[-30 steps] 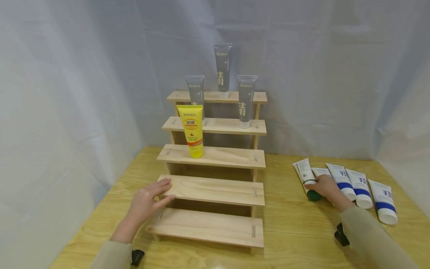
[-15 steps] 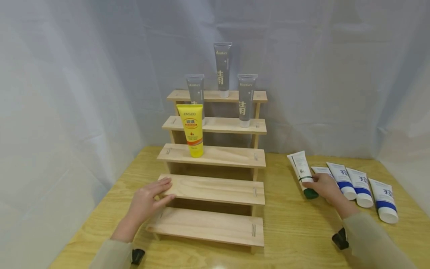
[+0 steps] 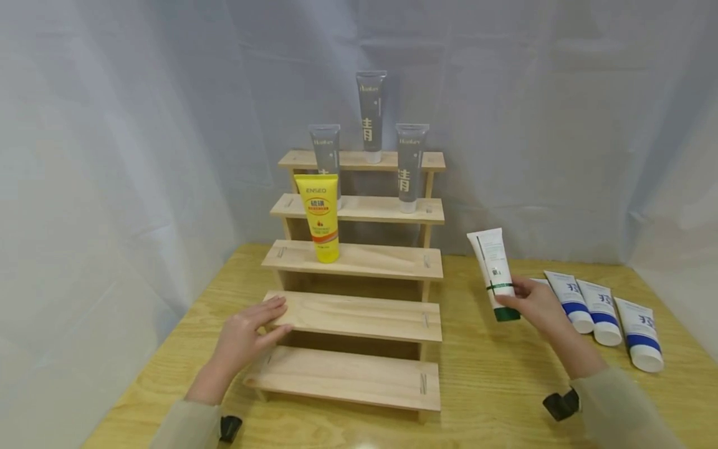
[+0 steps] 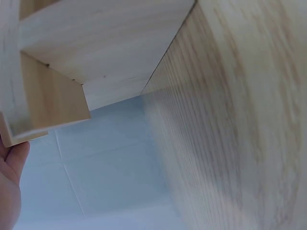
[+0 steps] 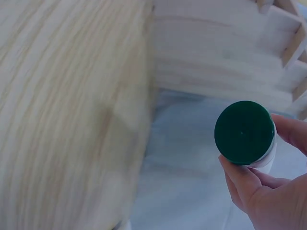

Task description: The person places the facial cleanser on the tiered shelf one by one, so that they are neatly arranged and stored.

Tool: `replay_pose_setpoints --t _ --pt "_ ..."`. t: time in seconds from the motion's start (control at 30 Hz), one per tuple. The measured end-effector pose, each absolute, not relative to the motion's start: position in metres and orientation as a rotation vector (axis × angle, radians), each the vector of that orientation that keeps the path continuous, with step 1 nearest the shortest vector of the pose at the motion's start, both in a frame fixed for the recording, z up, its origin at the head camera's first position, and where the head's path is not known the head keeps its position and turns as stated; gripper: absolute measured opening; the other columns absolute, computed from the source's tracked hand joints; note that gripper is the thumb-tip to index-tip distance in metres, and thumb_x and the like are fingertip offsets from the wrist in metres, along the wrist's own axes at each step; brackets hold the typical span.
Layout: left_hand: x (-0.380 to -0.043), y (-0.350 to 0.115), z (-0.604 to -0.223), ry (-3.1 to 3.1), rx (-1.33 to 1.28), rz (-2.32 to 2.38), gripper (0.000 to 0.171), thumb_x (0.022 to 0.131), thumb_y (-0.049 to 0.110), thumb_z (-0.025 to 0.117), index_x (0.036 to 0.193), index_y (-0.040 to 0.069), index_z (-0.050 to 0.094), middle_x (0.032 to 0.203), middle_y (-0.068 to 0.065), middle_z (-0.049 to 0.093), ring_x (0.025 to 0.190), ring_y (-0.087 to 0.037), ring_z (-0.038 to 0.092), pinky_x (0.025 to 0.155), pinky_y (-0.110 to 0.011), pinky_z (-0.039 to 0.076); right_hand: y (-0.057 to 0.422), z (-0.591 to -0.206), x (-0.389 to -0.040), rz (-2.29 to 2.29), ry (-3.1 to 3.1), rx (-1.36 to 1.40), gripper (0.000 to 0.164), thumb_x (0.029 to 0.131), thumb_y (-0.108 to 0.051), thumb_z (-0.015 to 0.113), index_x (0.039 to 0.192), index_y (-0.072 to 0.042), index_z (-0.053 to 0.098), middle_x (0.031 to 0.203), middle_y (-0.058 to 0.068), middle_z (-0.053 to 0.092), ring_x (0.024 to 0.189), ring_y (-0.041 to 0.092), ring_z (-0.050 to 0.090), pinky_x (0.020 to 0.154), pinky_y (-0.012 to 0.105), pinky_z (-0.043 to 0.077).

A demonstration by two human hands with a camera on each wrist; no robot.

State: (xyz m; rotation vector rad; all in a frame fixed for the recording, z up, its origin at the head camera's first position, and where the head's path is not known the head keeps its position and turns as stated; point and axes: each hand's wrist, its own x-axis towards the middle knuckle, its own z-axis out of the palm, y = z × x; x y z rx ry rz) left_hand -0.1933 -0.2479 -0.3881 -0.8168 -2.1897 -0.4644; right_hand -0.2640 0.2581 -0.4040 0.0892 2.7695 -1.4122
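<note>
In the head view my right hand point(image 3: 535, 302) grips a white squeeze tube point(image 3: 493, 262) near its green cap, the tube tilted with the cap end down. The right wrist view shows the round green cap point(image 5: 244, 132) end-on, with fingers and thumb on either side of it. My left hand point(image 3: 241, 337) rests on the left end of a wooden stepped display rack point(image 3: 359, 318), at the second step from the bottom. Its fingers lie on the step and the thumb is at the front edge. In the left wrist view part of that hand point(image 4: 9, 177) shows at a board's edge.
A yellow tube point(image 3: 320, 218) stands on the middle step. Grey tubes stand above: one on the top step point(image 3: 371, 118), two on the step below, including a right one point(image 3: 411, 168). Several white-and-blue tubes point(image 3: 600, 312) lie on the table point(image 3: 477, 386) at the right.
My right hand has lifted the white tube with the green cap from beside the lying tubes and brought it left and more upright. The left hand stays in place.
</note>
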Motion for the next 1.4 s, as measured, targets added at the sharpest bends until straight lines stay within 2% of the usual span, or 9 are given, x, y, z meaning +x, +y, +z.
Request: replay_pose_setpoints --t 0.13,0.27,0.47,0.6,0.83,0.9,0.97,1.17,1.4 --pt "-0.194 -0.248 -0.389 -2.186 -0.813 -0.465 0.061 0.083 0.053 0.047 0.091 -0.005 0.067 0.099 -0.017 0.063 0.087 -0.03 0.062 0.07 -0.042 0.051 0.267 -0.422 -0.278 -1.533 2.728 0.078 0.084 0.069 -0.047 0.071 0.135 -0.007 0.036 0.123 0.015 0.049 0.101 0.025 0.05 0.076 0.047 0.049" --pt "-0.194 -0.248 -0.389 -2.172 -0.819 -0.469 0.062 0.083 0.053 0.046 0.09 -0.005 0.067 0.099 -0.017 0.063 0.086 -0.03 0.062 0.069 -0.042 0.051 0.267 -0.428 -0.283 -1.64 2.656 0.1 0.087 0.065 -0.05 0.072 0.137 -0.017 0.034 0.127 0.006 0.047 0.108 0.021 0.048 0.081 0.045 0.048" --pt "-0.194 -0.248 -0.389 -2.169 -0.813 -0.471 0.062 0.084 0.054 0.046 0.09 -0.004 0.067 0.098 -0.017 0.063 0.085 -0.03 0.062 0.069 -0.042 0.051 0.258 -0.421 -0.28 -1.765 2.631 0.016 0.075 0.073 -0.037 0.071 0.136 -0.015 0.036 0.13 0.01 0.045 0.111 0.026 0.047 0.086 0.052 0.043" --pt "-0.194 -0.248 -0.389 -2.174 -0.813 -0.474 0.062 0.083 0.053 0.046 0.09 -0.004 0.067 0.099 -0.017 0.063 0.086 -0.03 0.062 0.069 -0.042 0.051 0.246 -0.419 -0.278 -1.8 2.662 0.038 0.074 0.071 -0.039 0.073 0.133 -0.02 0.039 0.127 0.004 0.048 0.107 0.019 0.05 0.085 0.046 0.046" --pt "-0.194 -0.248 -0.389 -2.17 -0.819 -0.471 0.061 0.083 0.053 0.047 0.09 -0.005 0.067 0.098 -0.017 0.063 0.085 -0.03 0.062 0.068 -0.042 0.051 0.235 -0.421 -0.282 -1.942 2.609 -0.104 0.07 0.074 -0.029 0.072 0.135 -0.019 0.037 0.131 0.007 0.044 0.112 0.022 0.048 0.087 0.043 0.045" --pt "-0.194 -0.248 -0.39 -2.167 -0.821 -0.471 0.061 0.083 0.052 0.047 0.09 -0.005 0.067 0.098 -0.017 0.063 0.085 -0.03 0.062 0.068 -0.042 0.051 0.234 -0.427 -0.289 -1.917 2.675 -0.092 0.069 0.073 -0.034 0.073 0.132 -0.023 0.04 0.128 0.002 0.047 0.109 0.016 0.05 0.081 0.036 0.049" --pt "-0.194 -0.248 -0.39 -2.167 -0.821 -0.47 0.06 0.083 0.052 0.047 0.09 -0.004 0.067 0.098 -0.017 0.063 0.085 -0.03 0.062 0.068 -0.041 0.051 0.23 -0.425 -0.289 -1.92 2.686 -0.107 0.069 0.072 -0.035 0.073 0.132 -0.025 0.041 0.128 0.0 0.047 0.109 0.015 0.05 0.082 0.035 0.049" --pt "-0.195 -0.248 -0.391 -2.175 -0.811 -0.471 0.061 0.083 0.053 0.047 0.091 -0.004 0.067 0.099 -0.017 0.063 0.087 -0.029 0.062 0.069 -0.041 0.051 0.204 -0.377 -0.257 -2.04 2.581 -0.257 0.066 0.074 -0.027 0.073 0.13 -0.012 0.042 0.128 0.012 0.046 0.113 0.026 0.047 0.091 0.046 0.041" --pt "-0.195 -0.249 -0.391 -2.193 -0.799 -0.47 0.06 0.083 0.052 0.049 0.091 -0.004 0.067 0.1 -0.016 0.063 0.088 -0.029 0.062 0.07 -0.041 0.051 0.192 -0.373 -0.263 -2.247 2.406 -0.408 0.061 0.072 -0.014 0.074 0.126 -0.009 0.046 0.123 0.012 0.049 0.109 0.023 0.05 0.087 0.035 0.046"
